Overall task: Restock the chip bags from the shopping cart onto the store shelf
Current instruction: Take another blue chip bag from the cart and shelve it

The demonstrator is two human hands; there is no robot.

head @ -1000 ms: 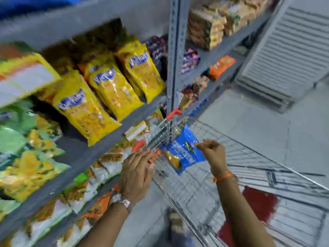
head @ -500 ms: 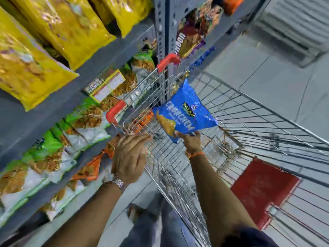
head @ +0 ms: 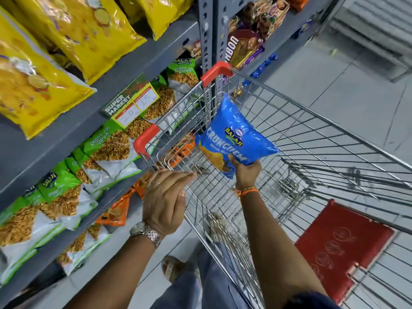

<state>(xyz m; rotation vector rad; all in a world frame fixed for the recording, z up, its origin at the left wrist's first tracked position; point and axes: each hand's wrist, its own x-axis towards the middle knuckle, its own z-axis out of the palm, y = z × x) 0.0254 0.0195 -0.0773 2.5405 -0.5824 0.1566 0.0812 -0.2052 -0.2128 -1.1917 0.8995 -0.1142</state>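
Beside stocked shelves (head: 66, 134), right hand (head: 246, 172) grips blue chip bag (head: 234, 139) over cart (head: 312, 139); left hand (head: 165, 201) loosely open.

1 blue chip bag (head: 234, 139), 1 wire shopping cart (head: 323, 139), 2 hands: left hand (head: 165, 204), right hand (head: 245, 172). 1 price tag (head: 133, 101), 1 wristwatch (head: 146, 233), 1 red board (head: 338, 248). Green and yellow bags overlap, so their count is unclear.

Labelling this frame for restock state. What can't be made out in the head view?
- Right hand: palm and fingertips behind the blue chip bag.
- Left hand: fingertips at the cart rim; grip not visible from behind.
- Orange bags: print unreadable behind cart wires.
- Yellow bags: blurred, cut by the left and top edges.
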